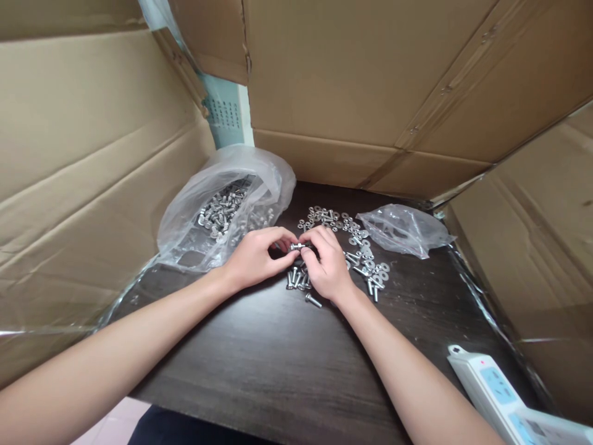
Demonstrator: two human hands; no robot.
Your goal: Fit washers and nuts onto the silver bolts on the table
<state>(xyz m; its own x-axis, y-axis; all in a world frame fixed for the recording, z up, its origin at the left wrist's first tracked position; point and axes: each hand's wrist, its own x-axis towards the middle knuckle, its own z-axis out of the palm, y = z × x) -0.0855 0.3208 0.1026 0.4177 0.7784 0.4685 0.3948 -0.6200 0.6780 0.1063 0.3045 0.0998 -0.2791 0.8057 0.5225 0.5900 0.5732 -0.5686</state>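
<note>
Between both sets of fingertips a small silver bolt (297, 246) lies roughly level, above the dark table. My left hand (259, 256) pinches its left end. My right hand (327, 262) has thumb and fingers closed around the other end; a nut seems to sit on the shank, though the fingers partly cover it. Just below the hands lies a group of bolts (298, 278), with a single bolt (314, 300) nearer to me. Loose washers and nuts (365, 250) spread behind and to the right of my right hand, with more bolts (373, 287) among them.
A clear plastic bag (185, 232) stands open at the left, holding many metal fasteners (222, 213). Another crumpled plastic bag (407, 228) lies at the right. Cardboard walls (370, 80) enclose the dark table (259, 364). A white power strip (491, 383) is at the lower right.
</note>
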